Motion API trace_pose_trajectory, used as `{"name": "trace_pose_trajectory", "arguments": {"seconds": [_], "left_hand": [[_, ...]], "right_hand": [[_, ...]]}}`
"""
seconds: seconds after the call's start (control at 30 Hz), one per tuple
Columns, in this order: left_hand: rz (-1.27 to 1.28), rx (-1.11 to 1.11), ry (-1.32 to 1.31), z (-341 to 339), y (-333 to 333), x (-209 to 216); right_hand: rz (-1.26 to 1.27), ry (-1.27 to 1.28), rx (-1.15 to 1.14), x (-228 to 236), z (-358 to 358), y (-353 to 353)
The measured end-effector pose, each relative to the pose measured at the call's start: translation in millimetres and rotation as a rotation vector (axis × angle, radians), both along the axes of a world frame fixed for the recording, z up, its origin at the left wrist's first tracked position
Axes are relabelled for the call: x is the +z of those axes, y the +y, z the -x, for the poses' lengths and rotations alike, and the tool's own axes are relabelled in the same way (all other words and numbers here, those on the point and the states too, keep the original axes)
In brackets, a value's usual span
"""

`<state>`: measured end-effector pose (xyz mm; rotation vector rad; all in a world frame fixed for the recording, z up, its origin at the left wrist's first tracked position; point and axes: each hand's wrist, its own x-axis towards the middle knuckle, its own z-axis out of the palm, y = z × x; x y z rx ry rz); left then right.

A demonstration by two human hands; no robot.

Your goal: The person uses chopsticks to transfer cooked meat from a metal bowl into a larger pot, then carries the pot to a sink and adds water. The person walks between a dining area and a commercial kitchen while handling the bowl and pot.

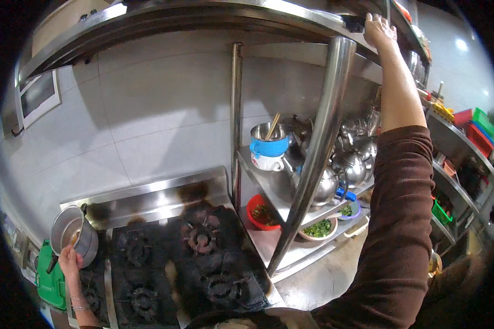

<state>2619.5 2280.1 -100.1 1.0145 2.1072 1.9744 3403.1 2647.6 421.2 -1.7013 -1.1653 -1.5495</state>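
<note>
At the far left, a metal pot (91, 247) with dark side handles stands tilted toward me at the edge of the stove (170, 274). My left hand (70, 263) is closed at its near rim, around what looks like a thin utensil (76, 237) reaching into the pot. My right hand (380, 33) is raised high at the upper right, fingers stretched out at the edge of the overhead shelf (203, 19). A dark object (354, 23) lies on that shelf beside its fingertips; whether they touch it, I cannot tell.
A steel post (324, 131) stands between the stove and a rack of metal kettles (351, 164). There, a blue-banded pot (270, 146) holds chopsticks. Below are a red bowl (260, 211) and a bowl of chopped greens (319, 228). A green bin (50, 282) sits left of the stove.
</note>
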Motion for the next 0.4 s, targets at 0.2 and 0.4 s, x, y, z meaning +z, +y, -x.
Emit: {"name": "trace_pose_trajectory", "arguments": {"seconds": [0.2, 0.4], "left_hand": [[0.009, 0.044, -0.079, -23.2, -22.7, -7.2], [0.071, 0.07, -0.066, -42.5, -35.2, -13.3]], "right_hand": [[0.253, 0.423, 0.002, 38.2, 29.1, -11.3], [0.551, 0.146, 0.009, 54.1, 23.4, -26.3]]}}
